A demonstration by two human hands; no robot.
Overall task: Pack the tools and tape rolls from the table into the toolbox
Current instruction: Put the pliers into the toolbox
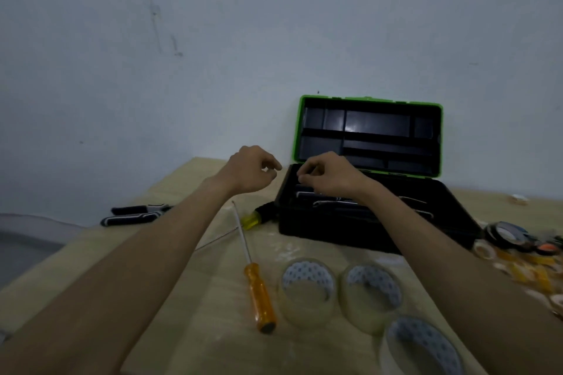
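Pale wood-grain worktop (213, 329) fills the lower frame. Black plastic toolbox with green-rimmed lid (335, 231) stands open at centre right, its lid upright against the wall. Metal tools (335, 202) already lie in its tray.

Three clear tape rolls (370, 295) sit at lower centre right, not yet packed. Orange-handled screwdriver (259, 298) lies just left of them, and black-handled pliers (137, 215) lie at mid left.

Judgement: an item is being settled in the tray. Long tools should lie flat along its length, leaving room for the rolls.

Left hand (253, 169) hangs just left of the box. Its grip is narrow, fingers loosely curled, nothing seen in it. Right hand (326, 173) is over the box's left end with fingers curled downward. Whether its grip holds or touches anything cannot be told.
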